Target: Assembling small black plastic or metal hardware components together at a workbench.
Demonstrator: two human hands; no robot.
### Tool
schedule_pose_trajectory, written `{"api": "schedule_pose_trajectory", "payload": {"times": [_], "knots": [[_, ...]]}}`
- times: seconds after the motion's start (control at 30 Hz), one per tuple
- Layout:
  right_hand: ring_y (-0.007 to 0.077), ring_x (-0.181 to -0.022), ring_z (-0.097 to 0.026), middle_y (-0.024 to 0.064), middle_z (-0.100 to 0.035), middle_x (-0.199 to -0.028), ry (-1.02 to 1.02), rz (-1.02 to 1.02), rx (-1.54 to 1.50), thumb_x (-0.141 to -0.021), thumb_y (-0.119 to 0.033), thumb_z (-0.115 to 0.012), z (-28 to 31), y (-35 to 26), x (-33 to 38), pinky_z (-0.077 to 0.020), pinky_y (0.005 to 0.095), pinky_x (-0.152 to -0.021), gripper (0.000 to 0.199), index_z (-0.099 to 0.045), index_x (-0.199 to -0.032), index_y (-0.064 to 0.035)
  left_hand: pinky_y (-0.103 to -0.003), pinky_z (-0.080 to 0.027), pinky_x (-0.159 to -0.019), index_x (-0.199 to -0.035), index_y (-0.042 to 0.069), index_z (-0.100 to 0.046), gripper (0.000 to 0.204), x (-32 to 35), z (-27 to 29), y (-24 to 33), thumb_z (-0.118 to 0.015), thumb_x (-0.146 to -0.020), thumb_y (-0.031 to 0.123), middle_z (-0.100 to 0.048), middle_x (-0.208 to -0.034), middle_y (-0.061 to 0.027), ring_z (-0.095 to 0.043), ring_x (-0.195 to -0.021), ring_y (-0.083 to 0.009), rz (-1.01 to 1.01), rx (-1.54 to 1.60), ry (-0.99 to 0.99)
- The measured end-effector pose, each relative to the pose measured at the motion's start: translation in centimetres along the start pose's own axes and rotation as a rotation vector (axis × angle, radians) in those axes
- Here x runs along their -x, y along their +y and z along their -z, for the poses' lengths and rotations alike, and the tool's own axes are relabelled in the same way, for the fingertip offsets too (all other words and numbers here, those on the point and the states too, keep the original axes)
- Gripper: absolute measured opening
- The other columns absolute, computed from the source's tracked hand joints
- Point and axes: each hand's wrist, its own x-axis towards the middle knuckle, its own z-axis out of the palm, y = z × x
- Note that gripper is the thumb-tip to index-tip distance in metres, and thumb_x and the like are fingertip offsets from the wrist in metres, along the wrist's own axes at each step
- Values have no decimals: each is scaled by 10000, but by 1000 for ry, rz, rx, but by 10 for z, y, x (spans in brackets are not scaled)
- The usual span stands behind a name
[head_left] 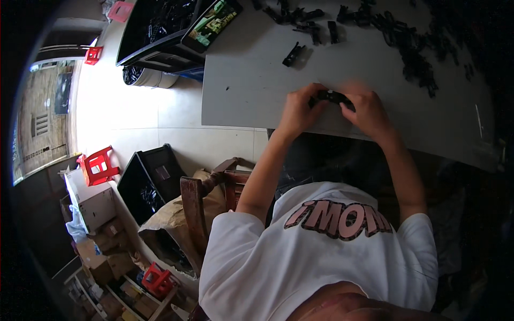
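Both my hands meet over the near edge of a grey table point(251, 91). My left hand point(300, 109) and my right hand point(369, 112) together grip a small black plastic part point(332, 97), each holding one end. A lone black part point(294, 54) lies on the table beyond my left hand. Several more black parts point(407, 40) are scattered across the far right of the table.
A phone with a lit screen point(212, 24) lies on a black crate of parts point(158, 29) at the table's far left. On the floor to the left stand black bins point(147, 184), a brown sack point(171, 216), red stools point(99, 166), cardboard boxes point(93, 206) and a wooden chair point(193, 206).
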Motion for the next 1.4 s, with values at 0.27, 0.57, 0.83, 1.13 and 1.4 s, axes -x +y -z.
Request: {"api": "schedule_pose_trajectory", "payload": {"times": [0.27,0.57,0.83,1.13,1.4], "knots": [[307,-890,-579,127,-547,-967,-15,-56,-109,-729,5,-648,4,-1,2,-475,363,-752,292,-587,-1015,7,-278,-499,-708,-1070,30,-610,301,-1,2,4,-650,-772,8,-677,-909,-112,-631,-790,-128,25,23,-1],[307,-900,-582,138,-547,-999,88,69,131,-711,8,-682,-18,-11,3,-489,357,-769,332,-594,-1031,18,-317,-521,-675,-1033,68,-649,291,-2,-8,3,-700,-753,128,-679,-886,-128,-661,-721,-251,-4,-40,57],[120,-728,-546,47,-573,-841,-14,-287,-596,-784,-148,-723,-15,12,16,-448,272,-626,235,-607,-902,19,-275,-478,-756,-1104,21,-626,274,0,-5,2,-647,-835,73,-664,-978,-80,-609,-852,-128,24,144,-52],[81,-709,-548,11,-595,-773,7,-263,-752,-830,-175,-696,-19,22,23,-456,249,-634,179,-622,-863,-16,-202,-410,-587,-1116,16,-588,236,9,3,-1,-573,-886,67,-587,-822,-14,-514,-656,-57,40,240,-79],[190,-821,-597,97,-618,-877,660,-546,93,-830,-233,-688,37,136,31,-485,323,-712,257,-619,-958,-21,-190,-345,-516,-934,40,-566,81,5,-2,-3,-576,-908,116,-499,-730,39,-426,-590,-21,44,411,12]]}}
